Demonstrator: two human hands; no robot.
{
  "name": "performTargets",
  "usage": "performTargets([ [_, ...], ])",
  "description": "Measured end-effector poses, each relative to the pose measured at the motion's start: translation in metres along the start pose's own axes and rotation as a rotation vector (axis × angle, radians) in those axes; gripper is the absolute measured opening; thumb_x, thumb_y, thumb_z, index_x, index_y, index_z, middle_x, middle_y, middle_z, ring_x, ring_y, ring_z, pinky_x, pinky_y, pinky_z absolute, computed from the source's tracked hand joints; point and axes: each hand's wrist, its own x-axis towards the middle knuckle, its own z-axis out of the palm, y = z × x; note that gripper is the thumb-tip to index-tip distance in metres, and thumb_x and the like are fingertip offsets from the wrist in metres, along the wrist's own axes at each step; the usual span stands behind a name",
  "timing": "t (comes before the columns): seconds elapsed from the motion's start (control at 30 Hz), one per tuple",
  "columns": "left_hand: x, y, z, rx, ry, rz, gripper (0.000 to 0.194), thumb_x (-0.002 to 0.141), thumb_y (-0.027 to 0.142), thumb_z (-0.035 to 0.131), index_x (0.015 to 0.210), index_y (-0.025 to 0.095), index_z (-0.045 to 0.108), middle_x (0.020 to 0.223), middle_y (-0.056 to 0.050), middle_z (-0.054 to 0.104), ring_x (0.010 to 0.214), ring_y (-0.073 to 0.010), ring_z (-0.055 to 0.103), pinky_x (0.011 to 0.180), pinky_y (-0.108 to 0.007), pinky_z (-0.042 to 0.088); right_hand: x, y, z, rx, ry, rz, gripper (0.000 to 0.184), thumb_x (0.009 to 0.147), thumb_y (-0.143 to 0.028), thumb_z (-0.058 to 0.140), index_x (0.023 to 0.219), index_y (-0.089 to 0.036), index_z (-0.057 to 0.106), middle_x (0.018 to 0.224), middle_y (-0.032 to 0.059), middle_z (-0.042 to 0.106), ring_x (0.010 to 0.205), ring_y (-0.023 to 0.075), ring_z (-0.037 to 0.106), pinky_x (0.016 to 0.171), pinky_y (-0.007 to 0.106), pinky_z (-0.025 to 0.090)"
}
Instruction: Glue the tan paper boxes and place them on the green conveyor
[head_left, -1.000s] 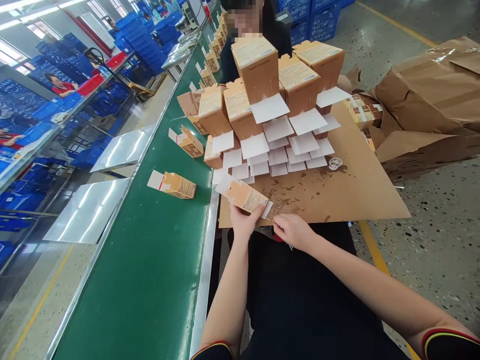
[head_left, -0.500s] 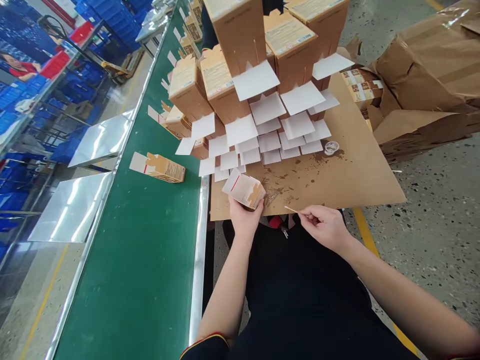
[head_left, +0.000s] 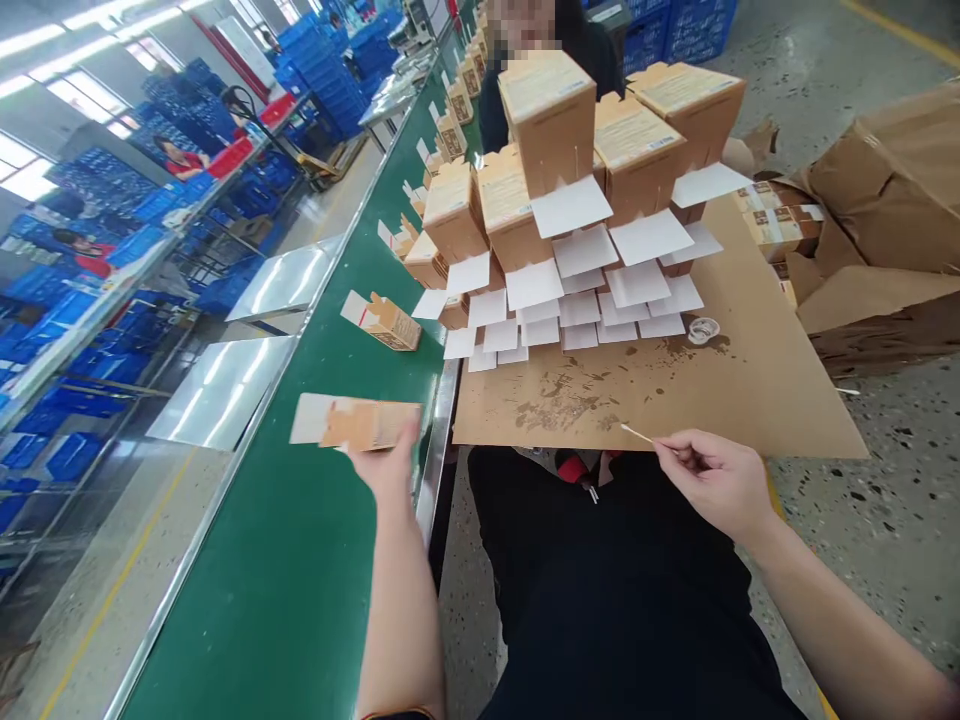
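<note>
A green belt runs beside a stained cardboard sheet; blue crates stand beyond. The carton is over the belt, long axis crosswise, white flap pointing toward the belt's far edge. Your left hand grasps the carton; your right hand pinches 1 swab.

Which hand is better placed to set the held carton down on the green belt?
Probably the left hand: it holds the carton over the green belt. The right hand is farther away, near the brown board's close edge, and pinches a white-tipped stick.
</note>
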Motion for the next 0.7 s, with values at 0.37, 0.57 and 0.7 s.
performTargets([
  [0.37, 0.034, 0.006, -0.06, 0.207, 0.476, 0.293, 0.08, 0.07, 0.05, 0.093, 0.133, 0.027, 0.049, 0.153, -0.017, 0.06, 0.158, -0.0396, 0.057, 0.139, -0.063, 0.037, 0.008, 0.019, -0.021, -0.065, 0.085, -0.061, 0.028, 0.102, -0.043, 0.076, 0.082, -0.026, 0.08, 0.063, -0.0005, 0.067, 0.051, 0.0149, 0.062, 0.054, 0.027, 0.055],
  [0.57, 0.11, 0.102, 0.037, -0.061, 0.17, 0.566, 0.048, 0.094, 0.057, 0.071, 0.128, 0.025, 0.062, 0.142, -0.012, 0.069, 0.145, -0.0312, 0.064, 0.13, -0.05, 0.049, 0.028, 0.007, -0.023, -0.031, 0.055, -0.081, 0.034, 0.103, -0.05, 0.075, 0.081, -0.025, 0.081, 0.06, -0.0002, 0.065, 0.05, 0.0142, 0.06, 0.049, 0.026, 0.051],
  [0.7, 0.174, 0.153, 0.139, -0.01, -0.17, 0.076, 0.049, 0.096, 0.066, 0.075, 0.116, 0.021, 0.069, 0.122, -0.014, 0.074, 0.123, -0.0315, 0.073, 0.11, -0.046, 0.058, 0.039, -0.016, -0.006, 0.034, 0.015, -0.127, 0.038, 0.104, -0.052, 0.074, 0.081, -0.023, 0.083, 0.06, 0.0007, 0.064, 0.05, 0.0137, 0.058, 0.049, 0.025, 0.05],
])
